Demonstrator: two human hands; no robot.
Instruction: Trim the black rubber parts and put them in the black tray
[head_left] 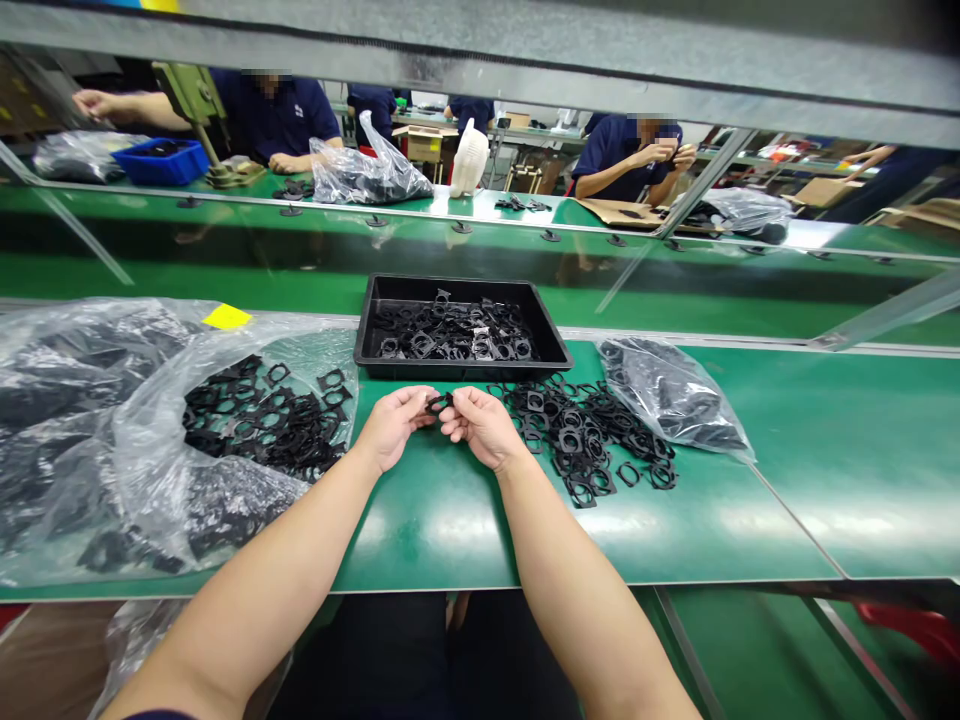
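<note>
Bare forearms [277, 565] cross the green bench [442, 545], left hand [390, 428] and right hand [484, 425] pinching a small black part [435, 404] in nearly closed fingers near the black tray [465, 372], a hold seemingly calling for light pressure.

A bag [67, 430] fills the left of the table [825, 450], a spill of pieces [255, 415] at its right side. Right of it, by the far edge, sits a tray [465, 372] — scattered pieces [450, 325] inside. A heap [581, 430] lies before the tray's right corner, with a second bag [667, 395] just beyond, to the right.
</note>
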